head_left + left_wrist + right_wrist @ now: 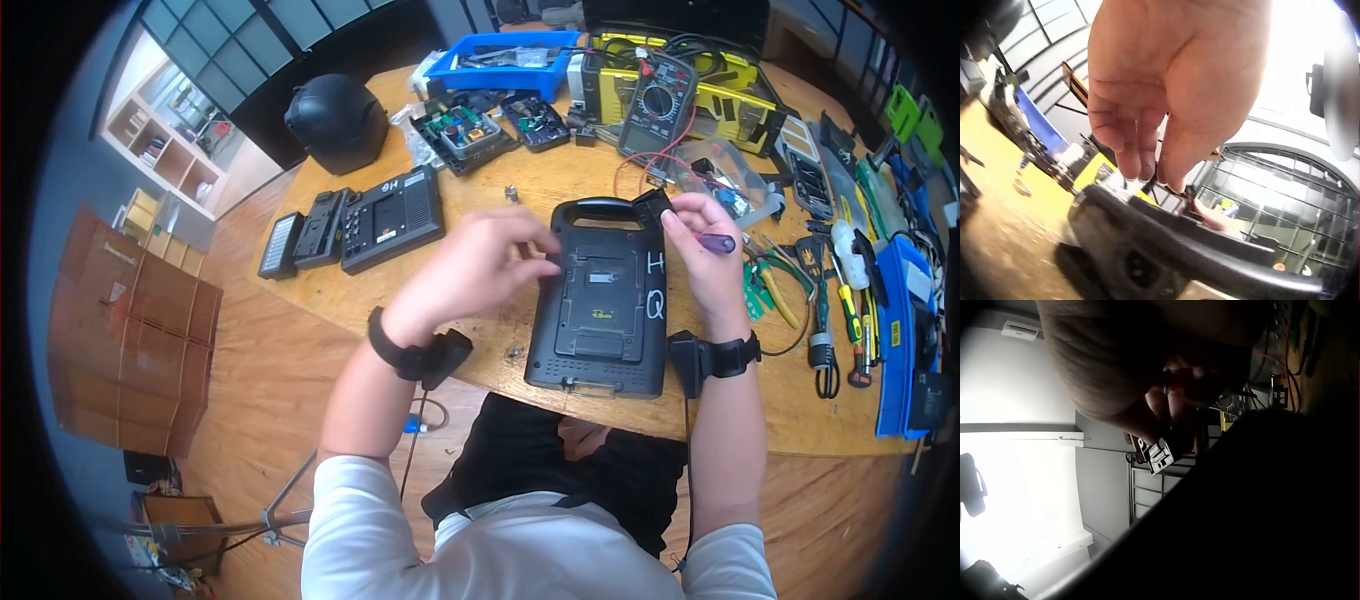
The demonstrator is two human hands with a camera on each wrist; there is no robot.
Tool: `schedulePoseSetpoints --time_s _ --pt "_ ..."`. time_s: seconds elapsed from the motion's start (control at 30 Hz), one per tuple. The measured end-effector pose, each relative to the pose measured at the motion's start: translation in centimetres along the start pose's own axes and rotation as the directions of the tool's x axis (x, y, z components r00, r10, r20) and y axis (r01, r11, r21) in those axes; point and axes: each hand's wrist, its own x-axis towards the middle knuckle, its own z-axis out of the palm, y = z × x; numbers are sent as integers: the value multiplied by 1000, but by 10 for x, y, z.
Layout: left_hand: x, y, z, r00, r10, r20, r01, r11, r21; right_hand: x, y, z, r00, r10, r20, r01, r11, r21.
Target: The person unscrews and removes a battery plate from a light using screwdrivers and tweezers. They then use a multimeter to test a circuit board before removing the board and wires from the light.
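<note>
A black handheld electronic device [600, 300], marked "HQ" in white, lies back side up at the table's front edge, its carry handle [600, 212] pointing away. My right hand [708, 245] pinches a small black plastic part [1161, 456] between thumb and fingers beside the handle. Tucked in that same hand is a screwdriver with a purple handle [716, 243]; its shaft is hidden. Over the device's left edge hovers my left hand [490, 262], fingers loosely bent with nothing between them. The left wrist view shows the fingertips [1145, 174] just above the device's edge.
Left on the table stand a similar black unit [392, 222] and a keypad piece [281, 245]. Behind are opened circuit housings [460, 132], a blue tray [505, 62] and a multimeter [658, 102] with red leads. Pliers [780, 285] and several screwdrivers [850, 315] lie right.
</note>
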Motion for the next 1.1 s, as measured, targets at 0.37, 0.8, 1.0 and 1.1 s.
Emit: schedulePoseSetpoints --time_s 0.37,0.8,1.0,1.1 --pt "38 23 31 959 236 157 -262 950 171 1 -5 -3 997 -76 16 77 996 -38" --pt "38 25 32 960 181 215 -224 956 192 -2 -6 -2 989 -87 118 103 984 -142" --pt "34 22 41 947 281 156 -316 905 286 -3 -14 2 994 -58 91 65 995 -72" --pt "39 22 43 957 286 49 -288 924 252 -3 -17 2 991 -10 131 22 996 -84"
